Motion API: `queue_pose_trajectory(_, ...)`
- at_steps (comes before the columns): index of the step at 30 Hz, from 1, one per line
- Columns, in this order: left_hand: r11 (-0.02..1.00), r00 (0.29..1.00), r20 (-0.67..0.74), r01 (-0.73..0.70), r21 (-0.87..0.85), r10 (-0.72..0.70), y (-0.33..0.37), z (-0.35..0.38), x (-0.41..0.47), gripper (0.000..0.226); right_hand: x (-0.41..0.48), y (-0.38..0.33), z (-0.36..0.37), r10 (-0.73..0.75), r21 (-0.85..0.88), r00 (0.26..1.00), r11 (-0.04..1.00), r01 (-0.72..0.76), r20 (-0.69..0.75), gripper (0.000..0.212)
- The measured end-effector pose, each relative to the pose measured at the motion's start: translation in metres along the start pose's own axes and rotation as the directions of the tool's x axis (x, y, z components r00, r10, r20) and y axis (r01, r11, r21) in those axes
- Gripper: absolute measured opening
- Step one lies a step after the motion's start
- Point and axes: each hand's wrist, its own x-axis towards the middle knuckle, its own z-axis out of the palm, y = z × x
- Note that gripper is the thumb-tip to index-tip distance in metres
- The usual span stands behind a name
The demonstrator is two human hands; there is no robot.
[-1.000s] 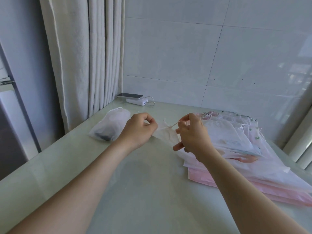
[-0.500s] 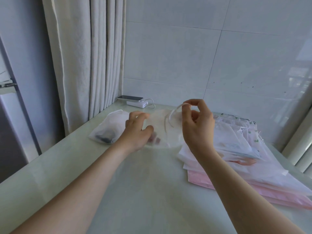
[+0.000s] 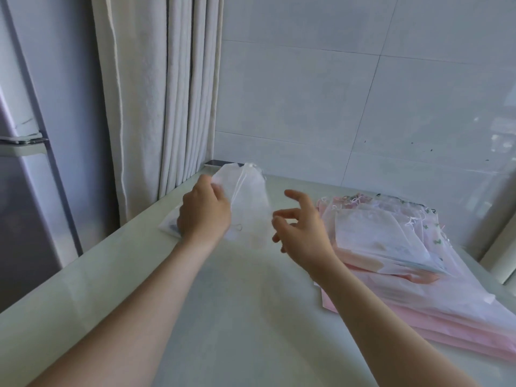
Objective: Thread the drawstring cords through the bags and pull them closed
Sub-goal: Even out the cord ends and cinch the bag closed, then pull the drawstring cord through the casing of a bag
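Note:
My left hand [image 3: 203,212] grips the left edge of a sheer white drawstring bag [image 3: 245,202] and holds it up above the table, its gathered top pointing toward the wall. A thin white cord [image 3: 239,185] runs down the bag from that gathered top. My right hand [image 3: 300,222] hovers just right of the bag with fingers spread and relaxed, holding nothing. Another white bag [image 3: 169,226] lies on the table under my left hand, mostly hidden by it.
A stack of pink and white sheer bags [image 3: 391,247] lies at the right on the pale table [image 3: 251,317]. A dark phone edge [image 3: 213,162] shows by the wall behind the bag. A curtain [image 3: 156,93] hangs at the left, a tiled wall behind.
My right hand has let go of the cord and opened, dropping lower. My left hand has lifted the bag and carried it back and to the left, over the other bag.

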Motion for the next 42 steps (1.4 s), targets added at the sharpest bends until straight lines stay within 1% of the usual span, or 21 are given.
queue_pose_trajectory(3, 0.976, 0.997, -0.072, 0.043, 0.213, -0.028, -0.014, -0.009, 0.003, 0.026, 0.0, 0.001, 0.014, 0.017, -0.105, 0.995, 0.994, -0.007, 0.093, 0.05)
queue_pose_trajectory(7, 0.958, 0.992, -0.116, 0.086, 0.272, -0.056, -0.033, -0.007, 0.012, 0.025, -0.002, 0.006, 0.021, 0.024, -0.146, 0.986, 0.989, 0.0, 0.164, 0.042)
queue_pose_trajectory(10, 0.929, 0.989, -0.15, 0.045, 0.366, 0.011, -0.044, 0.002, 0.01, 0.029, -0.001, 0.009, 0.024, 0.029, -0.16, 0.985, 0.987, -0.002, 0.167, 0.04)
queue_pose_trajectory(12, 0.915, 0.983, -0.146, -0.04, 0.402, 0.107, -0.044, 0.006, 0.007, 0.033, 0.0, 0.012, 0.024, 0.034, -0.164, 0.987, 0.986, -0.007, 0.158, 0.039)
queue_pose_trajectory(13, 0.91, 0.981, -0.109, -0.103, 0.401, 0.158, -0.041, 0.007, 0.005, 0.033, 0.0, 0.013, 0.024, 0.032, -0.167, 0.988, 0.986, -0.006, 0.153, 0.039)
queue_pose_trajectory(15, 0.894, 0.979, 0.045, -0.2, 0.401, 0.198, -0.035, 0.012, 0.001, 0.041, 0.0, 0.015, 0.024, 0.031, -0.171, 0.989, 0.985, -0.006, 0.147, 0.038)
queue_pose_trajectory(17, 0.833, 0.965, 0.219, -0.241, 0.498, 0.148, -0.031, 0.017, -0.004, 0.062, 0.0, 0.016, 0.023, 0.034, -0.178, 0.99, 0.984, -0.009, 0.138, 0.037)
queue_pose_trajectory(18, 0.794, 0.955, 0.272, -0.253, 0.553, 0.115, -0.03, 0.018, -0.006, 0.07, 0.0, 0.016, 0.022, 0.037, -0.181, 0.99, 0.983, -0.013, 0.133, 0.036)
queue_pose_trajectory(20, 0.764, 0.95, 0.305, -0.248, 0.596, 0.07, -0.03, 0.019, -0.009, 0.074, 0.0, 0.016, 0.019, 0.035, -0.184, 0.992, 0.983, -0.013, 0.119, 0.034)
queue_pose_trajectory(22, 0.776, 0.95, 0.307, -0.233, 0.586, 0.053, -0.029, 0.017, -0.009, 0.069, 0.0, 0.016, 0.016, 0.023, -0.194, 0.994, 0.981, -0.002, 0.106, 0.031)
queue_pose_trajectory(25, 0.801, 0.931, 0.335, -0.309, 0.513, 0.145, -0.024, 0.02, -0.011, 0.061, 0.001, 0.015, 0.012, 0.003, -0.221, 0.996, 0.975, 0.018, 0.093, 0.028)
queue_pose_trajectory(28, 0.823, 0.857, 0.389, -0.47, 0.319, 0.339, -0.019, 0.026, -0.019, 0.048, 0.003, 0.014, 0.004, -0.064, -0.318, 0.997, 0.945, 0.076, 0.048, 0.027)
queue_pose_trajectory(30, 0.819, 0.789, 0.423, -0.55, 0.165, 0.445, -0.015, 0.03, -0.025, 0.033, 0.006, 0.015, -0.008, -0.141, -0.457, 0.99, 0.881, 0.122, -0.007, 0.027)
queue_pose_trajectory(32, 0.835, 0.741, 0.471, -0.55, 0.018, 0.478, -0.012, 0.032, -0.03, 0.021, 0.008, 0.016, -0.023, -0.212, -0.645, 0.976, 0.752, 0.136, -0.041, 0.028)
queue_pose_trajectory(33, 0.842, 0.719, 0.507, -0.539, -0.025, 0.475, -0.01, 0.034, -0.033, 0.018, 0.009, 0.017, -0.032, -0.223, -0.76, 0.974, 0.641, 0.109, -0.049, 0.029)
queue_pose_trajectory(35, 0.835, 0.673, 0.586, -0.55, -0.014, 0.452, -0.008, 0.037, -0.039, 0.019, 0.009, 0.02, -0.049, -0.177, -0.927, 0.981, 0.376, -0.008, -0.081, 0.027)
queue_pose_trajectory(36, 0.825, 0.654, 0.615, -0.564, 0.009, 0.44, -0.007, 0.037, -0.042, 0.019, 0.008, 0.021, -0.056, -0.124, -0.948, 0.985, 0.311, -0.073, -0.116, 0.026)
queue_pose_trajectory(37, 0.818, 0.637, 0.638, -0.575, 0.019, 0.433, -0.007, 0.038, -0.044, 0.02, 0.006, 0.023, -0.061, -0.064, -0.942, 0.986, 0.31, -0.128, -0.155, 0.025)
queue_pose_trajectory(39, 0.806, 0.603, 0.667, -0.592, 0.007, 0.437, -0.008, 0.04, -0.047, 0.019, 0.006, 0.026, -0.067, 0.059, -0.888, 0.978, 0.412, -0.206, -0.199, 0.021)
queue_pose_trajectory(40, 0.799, 0.59, 0.675, -0.602, 0.001, 0.444, -0.008, 0.041, -0.048, 0.018, 0.006, 0.027, -0.068, 0.11, -0.861, 0.974, 0.456, -0.226, -0.198, 0.019)
queue_pose_trajectory(42, 0.787, 0.579, 0.675, -0.617, -0.004, 0.457, -0.009, 0.042, -0.049, 0.019, 0.006, 0.025, -0.068, 0.148, -0.846, 0.973, 0.483, -0.227, -0.177, 0.013)
